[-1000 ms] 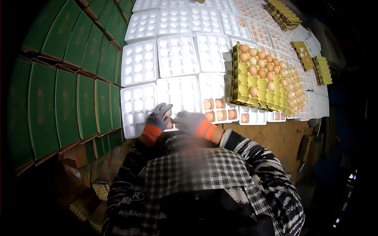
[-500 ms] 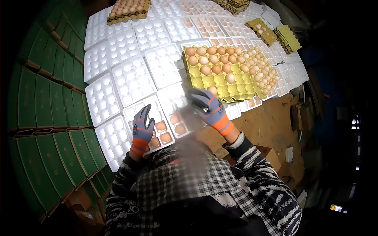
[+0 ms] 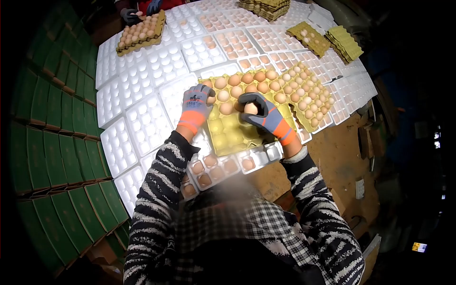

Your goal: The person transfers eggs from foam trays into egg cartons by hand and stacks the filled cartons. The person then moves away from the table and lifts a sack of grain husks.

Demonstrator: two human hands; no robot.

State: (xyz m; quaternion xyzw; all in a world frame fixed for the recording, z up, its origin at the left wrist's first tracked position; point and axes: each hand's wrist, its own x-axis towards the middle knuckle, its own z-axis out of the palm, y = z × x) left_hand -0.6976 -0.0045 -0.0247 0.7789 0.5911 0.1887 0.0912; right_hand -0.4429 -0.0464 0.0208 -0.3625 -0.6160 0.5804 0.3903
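Both my hands wear grey gloves with orange cuffs. My right hand (image 3: 263, 114) is closed around a light brown egg (image 3: 251, 109) above the yellow egg tray (image 3: 224, 137). At that tray's left edge, my left hand (image 3: 195, 105) has its fingers curled at another egg (image 3: 210, 100), partly covered by the glove. Brown eggs fill the far rows of the yellow tray, while its near cups hold none. Below it, a white plastic tray (image 3: 219, 176) has several eggs sitting in its cups.
White trays (image 3: 151, 116) cover the table. A second full egg tray (image 3: 311, 102) adjoins on the right. Far left, a co-worker's gloved hands (image 3: 130, 16) are by a stacked egg tray (image 3: 141, 33). Empty tray stacks (image 3: 344, 45) stand far right; green boxes (image 3: 47, 156) line the left.
My left hand has gone from the near white tray to the yellow tray's left edge. My right hand now holds an egg over the yellow tray. A co-worker's hands have come into view.
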